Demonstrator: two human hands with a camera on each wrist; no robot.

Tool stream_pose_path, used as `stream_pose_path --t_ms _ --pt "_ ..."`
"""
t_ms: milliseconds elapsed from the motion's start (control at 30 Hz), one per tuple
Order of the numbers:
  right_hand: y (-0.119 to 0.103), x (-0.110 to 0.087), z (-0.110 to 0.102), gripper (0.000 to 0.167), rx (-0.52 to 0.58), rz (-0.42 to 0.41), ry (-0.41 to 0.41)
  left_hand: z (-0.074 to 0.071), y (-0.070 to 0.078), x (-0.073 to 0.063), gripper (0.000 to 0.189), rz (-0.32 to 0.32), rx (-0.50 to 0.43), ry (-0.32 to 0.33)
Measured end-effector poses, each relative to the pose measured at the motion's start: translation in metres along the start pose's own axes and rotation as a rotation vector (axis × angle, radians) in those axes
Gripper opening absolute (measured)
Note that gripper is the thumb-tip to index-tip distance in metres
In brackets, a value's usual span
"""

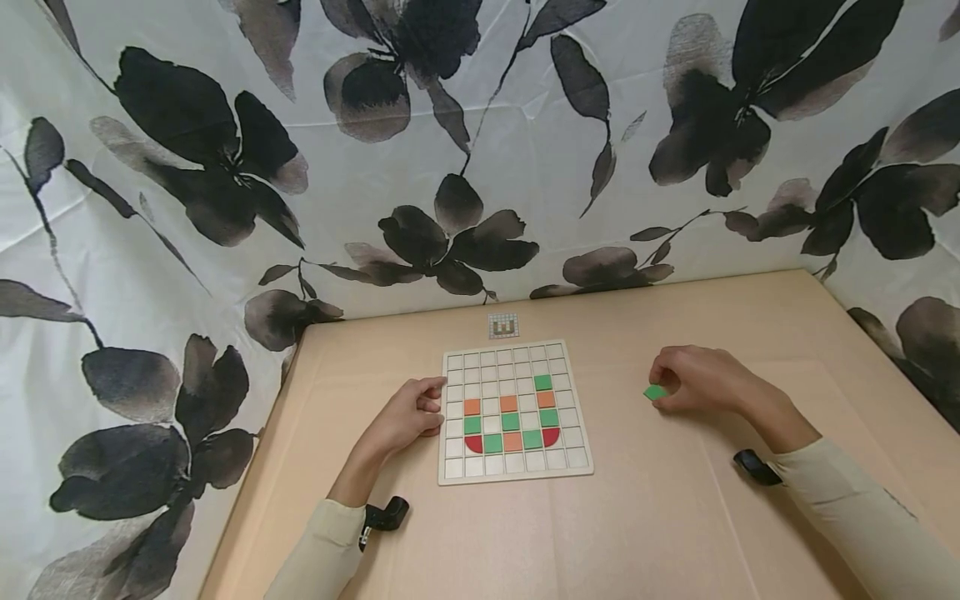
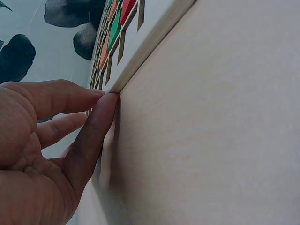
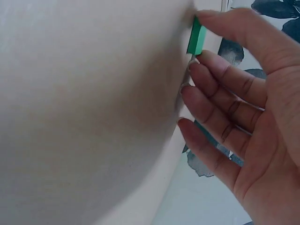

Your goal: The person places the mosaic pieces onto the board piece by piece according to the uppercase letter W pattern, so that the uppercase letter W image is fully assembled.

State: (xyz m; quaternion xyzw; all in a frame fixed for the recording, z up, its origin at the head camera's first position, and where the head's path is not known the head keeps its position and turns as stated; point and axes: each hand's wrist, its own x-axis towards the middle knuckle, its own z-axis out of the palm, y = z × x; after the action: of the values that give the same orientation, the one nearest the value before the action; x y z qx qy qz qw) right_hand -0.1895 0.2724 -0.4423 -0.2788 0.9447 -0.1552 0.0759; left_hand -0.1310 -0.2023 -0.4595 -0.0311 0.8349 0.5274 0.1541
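Observation:
A white square-grid board [image 1: 516, 472] lies on the table, bearing green, orange and red tiles. The green and orange tiles are square; the two red tiles [image 1: 551, 437] each have a rounded corner. At the board's left side, my left hand [image 1: 405, 417] pinches its edge; the left wrist view shows the thumb and index finger [image 2: 70, 99] meeting at the rim. Off to the right of the board, my right hand [image 1: 701, 379] holds a loose green tile [image 1: 655, 392] between thumb and index finger. The right wrist view shows this green tile [image 3: 196, 36] tipped up close over the table, other fingers spread beside it.
Just behind the board lies a small card [image 1: 503, 326] with a gridded pattern. The wooden table [image 1: 637, 517] ends at a white floral cloth [image 1: 525, 158] at the back and left. Each wrist wears a black device [image 1: 386, 514] on a strap.

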Motion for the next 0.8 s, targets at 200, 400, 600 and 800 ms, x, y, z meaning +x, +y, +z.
stream_pose_path --t_ms 200,400,600,800 --pt "-0.002 0.002 0.001 0.020 -0.010 -0.031 0.023 0.000 0.000 0.000 0.069 -0.003 0.000 0.004" --pt "-0.002 0.008 0.000 0.018 -0.013 -0.047 0.027 0.000 -0.002 0.001 0.069 -0.004 0.007 0.006" --pt "-0.008 0.016 -0.003 0.015 0.000 -0.073 0.016 0.000 -0.002 0.002 0.068 -0.006 0.004 0.001" --pt "-0.014 0.026 -0.003 0.017 0.002 -0.109 0.026 0.000 -0.003 0.001 0.068 0.002 0.003 0.003"
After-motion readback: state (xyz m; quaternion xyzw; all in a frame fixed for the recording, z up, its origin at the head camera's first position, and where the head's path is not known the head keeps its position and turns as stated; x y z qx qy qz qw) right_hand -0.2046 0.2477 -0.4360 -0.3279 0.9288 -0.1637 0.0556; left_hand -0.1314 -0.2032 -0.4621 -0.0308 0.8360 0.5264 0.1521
